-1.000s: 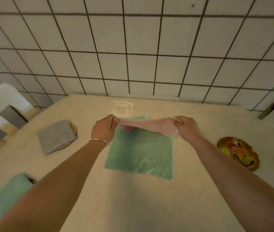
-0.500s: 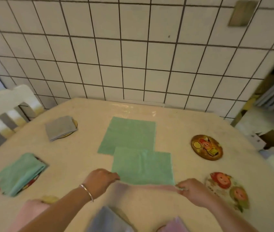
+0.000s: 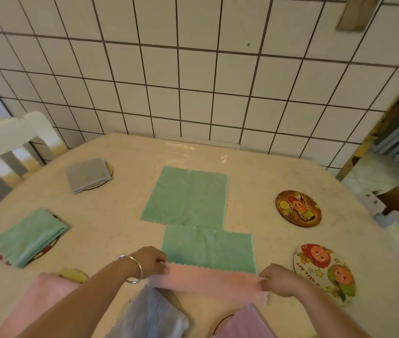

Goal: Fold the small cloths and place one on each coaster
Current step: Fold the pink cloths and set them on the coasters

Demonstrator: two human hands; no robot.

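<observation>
Both hands are pinching the pink cloth (image 3: 208, 280) by its ends: left hand (image 3: 151, 261) on the left corner, right hand (image 3: 277, 279) on the right, fingers pressed together on the fabric. The cloth is stretched taut btwn them as a narrow band, looks already folded once, just near-side of the two green cloths. Those are the closer green cloth (image 3: 208, 247) and the spread green cloth (image 3: 186, 196) beyond it, both flat on the tabletop (image 3: 254, 172) and not yet folded small.

Two coasters are bare to the right of the pink cloth: the dark round coaster (image 3: 298, 208) and the white cartoon coaster (image 3: 323, 270). To its left, the grey folded cloth (image 3: 87, 174) and a green folded cloth (image 3: 29, 236) each sit on a coaster.

Risks, as I judge it: if one pinch slips, the fold falls open & edges go out of line. Lowering it where it hangs would drape the pink over the closer green cloth's near edge, and dragging could pull that one askew. Blue-grey cloth (image 3: 149, 315) and lilac cloth (image 3: 244, 323) crowd the near edge, so a careless set-down could bunch them.
</observation>
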